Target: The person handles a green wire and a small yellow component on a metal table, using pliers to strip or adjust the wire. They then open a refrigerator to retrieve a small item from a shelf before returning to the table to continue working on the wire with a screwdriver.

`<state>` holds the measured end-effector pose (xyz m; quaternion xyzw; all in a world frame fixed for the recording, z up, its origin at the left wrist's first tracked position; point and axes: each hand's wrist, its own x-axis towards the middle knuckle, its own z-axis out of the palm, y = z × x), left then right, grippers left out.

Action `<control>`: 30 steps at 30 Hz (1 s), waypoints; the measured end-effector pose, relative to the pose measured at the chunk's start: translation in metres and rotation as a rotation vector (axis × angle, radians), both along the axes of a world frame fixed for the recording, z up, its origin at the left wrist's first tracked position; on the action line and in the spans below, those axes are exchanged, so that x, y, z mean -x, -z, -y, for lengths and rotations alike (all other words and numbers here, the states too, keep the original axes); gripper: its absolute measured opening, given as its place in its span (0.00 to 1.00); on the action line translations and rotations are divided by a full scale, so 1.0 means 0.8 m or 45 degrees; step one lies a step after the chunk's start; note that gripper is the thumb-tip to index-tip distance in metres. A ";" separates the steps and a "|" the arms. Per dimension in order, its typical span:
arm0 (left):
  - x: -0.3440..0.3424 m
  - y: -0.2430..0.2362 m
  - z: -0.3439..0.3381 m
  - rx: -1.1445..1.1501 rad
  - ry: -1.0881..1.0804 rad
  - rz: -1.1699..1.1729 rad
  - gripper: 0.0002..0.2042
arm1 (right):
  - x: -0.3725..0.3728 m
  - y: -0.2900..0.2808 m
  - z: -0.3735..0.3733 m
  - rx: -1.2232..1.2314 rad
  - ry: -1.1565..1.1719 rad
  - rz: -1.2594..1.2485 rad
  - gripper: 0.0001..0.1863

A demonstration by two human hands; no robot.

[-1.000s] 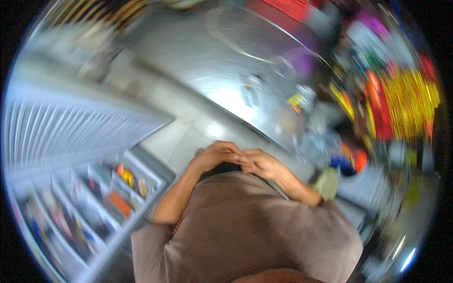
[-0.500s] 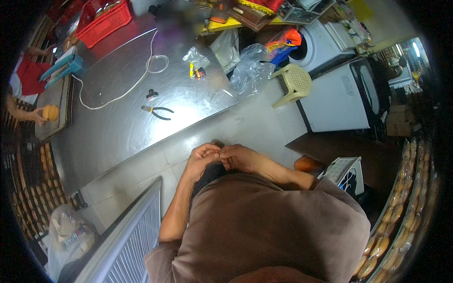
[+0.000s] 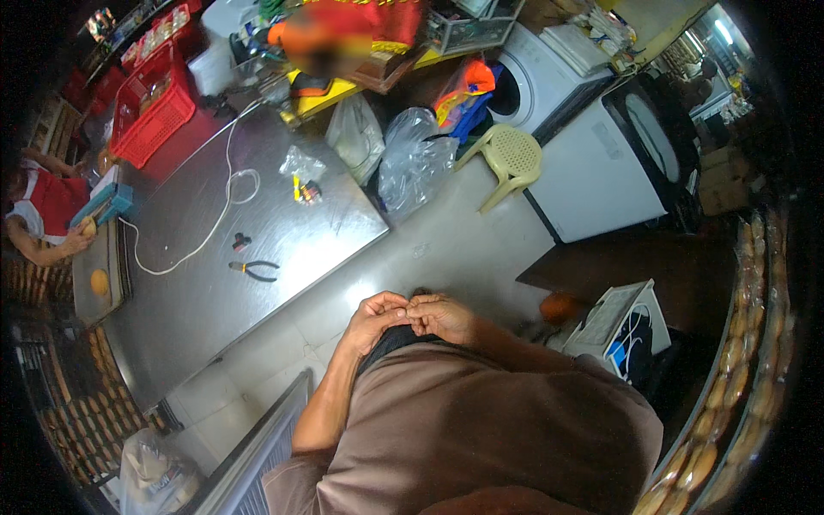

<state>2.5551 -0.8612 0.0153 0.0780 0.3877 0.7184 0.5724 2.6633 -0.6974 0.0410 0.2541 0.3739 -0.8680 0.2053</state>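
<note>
In front of my waist, beyond the edge of the metal table, my left hand (image 3: 376,323) and my right hand (image 3: 441,318) meet fingertip to fingertip. Both are closed in a pinch; whatever lies between the fingers is too small to make out. Nearest to them on the steel table (image 3: 184,309) rest pliers (image 3: 254,270) with dark handles and a bit of yellow-orange. Just behind the pliers sits a small dark part (image 3: 242,241). Farther back lie a clear plastic packet (image 3: 300,163) and a small yellow, red and black item (image 3: 305,190).
A white cable (image 3: 196,248) loops across the table toward a red crate (image 3: 153,107). At the far left a co-worker's hand (image 3: 79,238) holds a bun over a tray. A cream stool (image 3: 506,159), plastic bags (image 3: 418,163) and white appliances (image 3: 592,163) stand right of the table.
The view has swung, so the table and its things appear lower and farther left. My hands stay together, pinching. The co-worker's hand has shifted; one bun now lies apart from it on the tray.
</note>
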 end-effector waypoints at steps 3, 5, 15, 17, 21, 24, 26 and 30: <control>-0.009 0.001 -0.056 0.001 -0.045 -0.020 0.07 | -0.004 0.000 -0.052 0.018 0.033 -0.028 0.09; -0.012 0.008 -0.092 -0.034 -0.049 -0.009 0.07 | -0.004 0.008 -0.093 0.028 0.035 -0.037 0.07; 0.000 0.020 -0.186 0.065 -0.013 0.045 0.09 | 0.000 0.028 -0.180 0.053 0.146 -0.081 0.08; 0.013 0.021 -0.200 0.032 -0.023 0.031 0.09 | 0.015 0.026 -0.190 0.037 0.204 -0.079 0.07; 0.044 0.017 -0.248 -0.046 -0.020 -0.156 0.11 | 0.044 0.017 -0.222 0.018 0.359 -0.104 0.06; 0.069 0.011 -0.286 -0.065 0.010 -0.345 0.12 | 0.061 0.011 -0.261 0.020 0.406 -0.166 0.06; 0.082 0.002 -0.305 -0.085 0.015 -0.430 0.11 | 0.068 0.008 -0.282 0.081 0.374 -0.193 0.04; 0.115 -0.002 -0.327 -0.059 0.202 -0.385 0.11 | 0.087 -0.002 -0.309 0.063 0.221 -0.161 0.07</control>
